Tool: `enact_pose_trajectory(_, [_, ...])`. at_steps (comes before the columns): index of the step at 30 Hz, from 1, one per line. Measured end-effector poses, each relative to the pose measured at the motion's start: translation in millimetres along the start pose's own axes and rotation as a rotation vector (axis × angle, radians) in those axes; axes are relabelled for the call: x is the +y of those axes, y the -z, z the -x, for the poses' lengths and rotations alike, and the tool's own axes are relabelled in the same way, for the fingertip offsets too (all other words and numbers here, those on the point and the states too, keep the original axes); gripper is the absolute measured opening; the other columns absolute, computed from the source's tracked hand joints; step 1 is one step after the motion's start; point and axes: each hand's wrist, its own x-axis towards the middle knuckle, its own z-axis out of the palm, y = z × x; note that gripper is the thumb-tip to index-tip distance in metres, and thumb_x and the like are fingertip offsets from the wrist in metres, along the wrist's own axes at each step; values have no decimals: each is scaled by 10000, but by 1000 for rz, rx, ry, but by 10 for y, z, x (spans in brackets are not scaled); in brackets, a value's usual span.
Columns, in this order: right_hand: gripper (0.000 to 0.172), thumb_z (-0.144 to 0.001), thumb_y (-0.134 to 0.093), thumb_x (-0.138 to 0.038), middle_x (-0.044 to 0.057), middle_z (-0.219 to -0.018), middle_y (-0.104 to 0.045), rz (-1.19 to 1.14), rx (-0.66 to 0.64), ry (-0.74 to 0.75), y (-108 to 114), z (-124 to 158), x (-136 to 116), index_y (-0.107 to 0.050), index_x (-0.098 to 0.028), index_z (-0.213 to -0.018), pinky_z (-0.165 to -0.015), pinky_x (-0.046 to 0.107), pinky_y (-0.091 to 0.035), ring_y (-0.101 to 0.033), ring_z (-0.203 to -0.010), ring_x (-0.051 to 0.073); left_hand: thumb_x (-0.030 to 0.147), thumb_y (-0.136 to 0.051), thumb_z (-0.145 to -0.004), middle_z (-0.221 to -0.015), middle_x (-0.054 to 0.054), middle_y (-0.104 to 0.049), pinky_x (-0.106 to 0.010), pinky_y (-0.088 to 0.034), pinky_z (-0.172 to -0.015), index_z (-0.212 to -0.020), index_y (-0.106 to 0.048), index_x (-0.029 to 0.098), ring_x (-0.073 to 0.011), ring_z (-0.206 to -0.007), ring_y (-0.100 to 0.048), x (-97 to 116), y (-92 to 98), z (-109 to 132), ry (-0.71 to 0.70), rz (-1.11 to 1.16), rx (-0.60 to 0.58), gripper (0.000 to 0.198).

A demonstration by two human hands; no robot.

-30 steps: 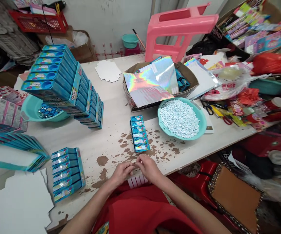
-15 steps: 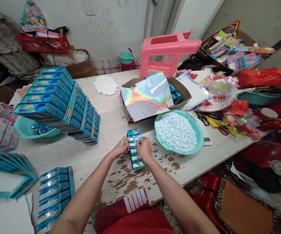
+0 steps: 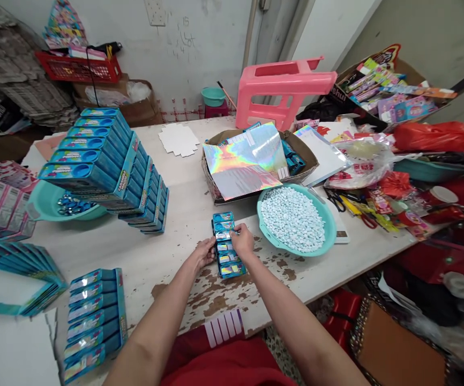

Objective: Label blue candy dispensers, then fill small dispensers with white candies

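A short row of small blue candy boxes (image 3: pixel 232 257) lies on the table in front of me, several side by side. The farther ones show a round blue recess on top; the nearer ones have shiny, rainbow-silver tops. My left hand (image 3: pixel 204 253) holds the row's left side, its fingers partly hidden against the boxes. From the right, my right hand (image 3: pixel 243 241) has its fingers closed at the top of a middle box; anything small between the fingertips is hidden. To the right of that hand, a turquoise basin (image 3: pixel 330 236) holds many pale blue candies (image 3: pixel 292 219).
A tall stack of blue boxes (image 3: pixel 107 166) stands at left, with another box row (image 3: pixel 93 321) nearer. Behind my hands, a carton (image 3: pixel 211 190) carries a holographic sheet (image 3: pixel 248 161). A pink stool (image 3: pixel 284 80) sits at the back; scissors (image 3: pixel 336 201) and wrappers lie right.
My left hand has slid slightly down along the row's side, and its fingers lie lower. My right hand has shifted slightly off the box tops toward their right edge. The view has shifted slightly.
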Motion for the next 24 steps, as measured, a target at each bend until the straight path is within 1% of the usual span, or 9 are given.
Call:
enact_pose_trajectory(3, [69, -761, -500, -214, 17, -750, -593, -28, 24, 17, 116, 127, -3, -532, -195, -819, -639, 277, -421, -551, -702, 175, 525, -595, -724, -531, 61, -459, -191, -320, -428, -759, -445, 181, -69, -419, -429, -47, 151, 244, 12, -44, 97, 377])
enact_pose_trajectory(5, [157, -803, -478, -229, 73, -940, -596, -55, 24, 69, 226, 391, 16, -530, -175, -941, -772, 317, -428, -543, -904, 204, 461, -656, -688, -639, 23, -550, -205, -378, -518, -795, -512, 174, -95, -551, -508, -169, 338, 580, -17, -128, 38, 338])
enact_pose_trajectory(6, [183, -823, -478, -242, 88, -1031, -576, -74, 5, 120, 283, 576, 30, -524, -178, -989, -835, 332, -414, -512, -998, 213, 428, -682, -666, -719, 2, -592, -214, -401, -579, -824, -547, 173, -115, -641, -540, -261, 433, 786, -46, -207, -53, 330])
enact_pose_trajectory(9, [156, -879, -445, -214, 86, -1036, -572, -163, -211, 418, 397, 1233, 93, -543, -198, -1000, -878, 345, -408, -492, -1033, 211, 354, -698, -640, -829, -6, -629, -226, -395, -667, -863, -603, 181, -148, -764, -547, -620, 623, 1408, -83, -491, -369, 297])
enact_pose_trajectory(10, [150, -888, -434, -193, 77, -989, -583, -178, -318, 497, 395, 1445, 124, -558, -203, -972, -863, 338, -420, -507, -996, 203, 354, -652, -679, -772, 2, -618, -225, -381, -642, -820, -604, 175, -142, -720, -533, -748, 645, 1565, -61, -560, -370, 233])
enact_pose_trajectory(12, [176, -890, -437, -169, 73, -972, -592, -161, -493, 617, 315, 1788, 209, -579, -210, -986, -843, 331, -439, -520, -964, 196, 359, -533, -758, -649, 12, -565, -223, -338, -586, -718, -583, 163, -128, -626, -481, -974, 638, 1745, -38, -677, -247, 206])
enact_pose_trajectory(15, [295, -849, -526, -171, 91, -1098, -580, -13, -625, 729, 84, 2039, 358, -548, -219, -1139, -854, 364, -453, -510, -1015, 223, 336, -434, -799, -586, 13, -510, -224, -276, -549, -651, -559, 163, -122, -580, -420, -1151, 580, 1741, -81, -811, -54, 260])
enact_pose_trajectory(18, [422, -816, -572, -156, 108, -1180, -563, 131, -675, 823, -94, 2073, 471, -497, -210, -1228, -874, 403, -448, -496, -1065, 251, 301, -439, -782, -591, 13, -519, -220, -258, -551, -657, -572, 168, -122, -589, -422, -1165, 558, 1639, -99, -867, -23, 226])
enact_pose_trajectory(24, [233, -850, -518, -148, 87, -1232, -552, 166, -733, 957, -100, 2084, 579, -580, -213, -1064, -825, 369, -440, -503, -1070, 231, 307, -457, -771, -619, 13, -557, -212, -273, -553, -677, -595, 169, -125, -607, -458, -1238, 632, 1503, -44, -880, 13, 216])
